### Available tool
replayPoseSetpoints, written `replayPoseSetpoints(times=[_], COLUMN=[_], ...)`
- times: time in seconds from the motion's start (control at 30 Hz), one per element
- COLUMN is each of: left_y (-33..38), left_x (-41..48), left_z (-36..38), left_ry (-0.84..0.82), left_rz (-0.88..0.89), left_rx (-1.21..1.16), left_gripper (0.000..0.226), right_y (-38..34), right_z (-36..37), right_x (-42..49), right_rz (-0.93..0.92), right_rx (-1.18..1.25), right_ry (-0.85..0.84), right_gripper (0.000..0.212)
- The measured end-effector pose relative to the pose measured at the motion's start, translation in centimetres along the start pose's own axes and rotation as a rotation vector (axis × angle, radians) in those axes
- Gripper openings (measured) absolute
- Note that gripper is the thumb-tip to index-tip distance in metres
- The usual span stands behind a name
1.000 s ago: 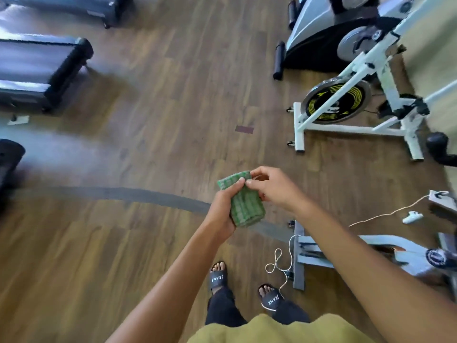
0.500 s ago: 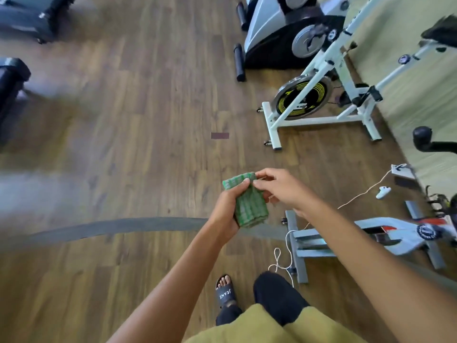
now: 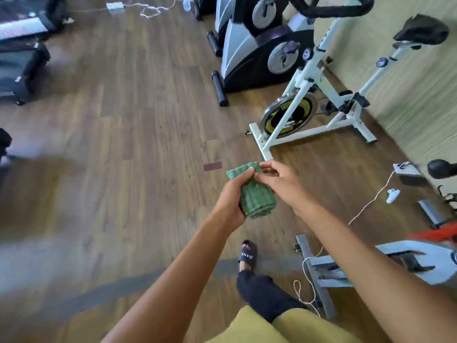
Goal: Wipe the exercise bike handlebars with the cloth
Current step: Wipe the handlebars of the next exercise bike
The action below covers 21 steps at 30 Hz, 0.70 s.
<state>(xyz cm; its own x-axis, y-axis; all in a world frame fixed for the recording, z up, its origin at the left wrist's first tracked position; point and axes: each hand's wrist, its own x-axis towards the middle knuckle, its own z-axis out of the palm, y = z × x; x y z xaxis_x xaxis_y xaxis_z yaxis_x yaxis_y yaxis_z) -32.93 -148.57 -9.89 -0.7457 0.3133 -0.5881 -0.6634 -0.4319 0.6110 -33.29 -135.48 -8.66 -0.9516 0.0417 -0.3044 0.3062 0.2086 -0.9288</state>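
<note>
over floor [image 3: 123, 144], 1 green cloth [image 3: 257, 200], l hand [image 3: 230, 201] grips it, r hand [image 3: 284, 184] pinches top

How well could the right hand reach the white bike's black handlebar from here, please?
Probably not yet. The right hand pinches the green cloth with the left hand, well short of the black handlebar. Open wooden floor lies between, so stepping closer should help.

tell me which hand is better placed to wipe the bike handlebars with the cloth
Probably the left hand: it grips the folded green cloth around its middle, while the right hand only pinches the top edge. The handlebars stand ahead to the right, touched by neither.
</note>
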Motion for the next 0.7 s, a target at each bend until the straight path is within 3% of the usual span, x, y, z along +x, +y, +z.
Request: replayPoseSetpoints(times=[0.4,0.7], left_y=[12.2,16.6], left_x=[16.7,27.9], left_z=[10.4,19.3], left_ry=[-0.125,-0.285], left_rz=[-0.079,-0.187], left_rx=[0.109,0.212], left_gripper=[0.037,0.039], right_y=[-5.7,-8.0], right_z=[-7.4,-16.0], right_x=[16.8,25.5], right_rz=[0.029,0.055], right_rx=[0.309,0.415], right_ry=[0.235,0.429], right_gripper=[0.021,0.015])
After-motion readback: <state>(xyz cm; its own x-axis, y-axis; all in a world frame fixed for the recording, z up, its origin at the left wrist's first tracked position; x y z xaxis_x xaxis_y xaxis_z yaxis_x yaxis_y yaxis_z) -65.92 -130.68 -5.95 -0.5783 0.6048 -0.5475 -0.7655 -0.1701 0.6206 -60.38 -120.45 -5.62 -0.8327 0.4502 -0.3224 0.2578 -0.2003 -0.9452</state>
